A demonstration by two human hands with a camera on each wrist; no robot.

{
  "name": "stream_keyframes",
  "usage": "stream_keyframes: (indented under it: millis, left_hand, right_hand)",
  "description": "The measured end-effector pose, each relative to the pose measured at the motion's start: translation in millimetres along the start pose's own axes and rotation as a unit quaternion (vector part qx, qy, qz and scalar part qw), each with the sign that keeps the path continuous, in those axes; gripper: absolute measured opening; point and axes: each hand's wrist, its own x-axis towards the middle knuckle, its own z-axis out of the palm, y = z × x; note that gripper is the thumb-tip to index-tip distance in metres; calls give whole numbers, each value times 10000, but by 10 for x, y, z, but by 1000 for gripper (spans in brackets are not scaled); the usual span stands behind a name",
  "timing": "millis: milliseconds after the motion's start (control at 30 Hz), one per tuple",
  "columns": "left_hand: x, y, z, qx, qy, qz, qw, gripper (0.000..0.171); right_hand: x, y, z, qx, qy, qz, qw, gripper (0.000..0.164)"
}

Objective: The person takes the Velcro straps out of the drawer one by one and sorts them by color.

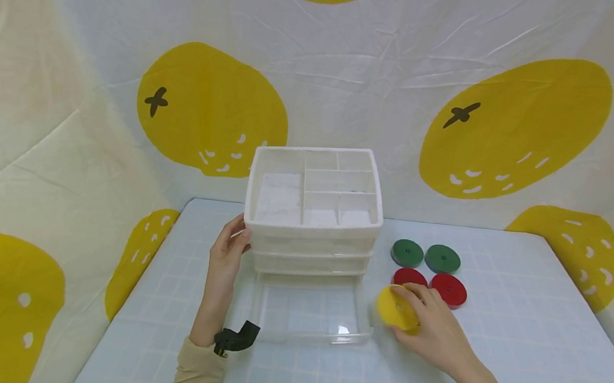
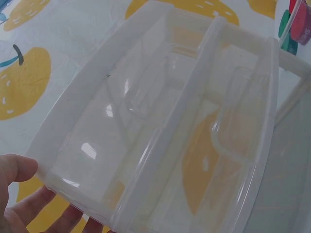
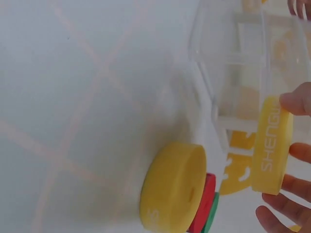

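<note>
A white drawer organizer (image 1: 310,235) stands on the table, its see-through bottom drawer (image 1: 311,310) pulled out at the front. My left hand (image 1: 231,246) grips its left front corner, thumb at the front; in the left wrist view those fingers (image 2: 36,204) reach the lower edge. Right of the pulled-out drawer, my right hand (image 1: 430,323) holds a yellow disc (image 1: 396,307) between thumb and fingers. White lettering runs along the rim of this disc in the right wrist view. A second yellow disc (image 3: 172,187) lies on the table, mostly hidden by the hand in the head view.
Two red discs (image 1: 449,291) lie behind the right hand, one partly covered. Farther back are two green discs (image 1: 443,259). Divided compartments (image 1: 336,185) form the organizer's top. A fruit-print cloth (image 1: 351,96) hangs behind the table (image 1: 522,339).
</note>
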Motion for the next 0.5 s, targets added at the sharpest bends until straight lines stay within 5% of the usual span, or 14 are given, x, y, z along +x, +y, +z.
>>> stream_keyframes:
  millis: [500]
  left_hand:
    - [-14,4,-8,45,-14,-22,10000,41]
  right_hand:
    - [-202,383,-75,-6,17,716,9974,66]
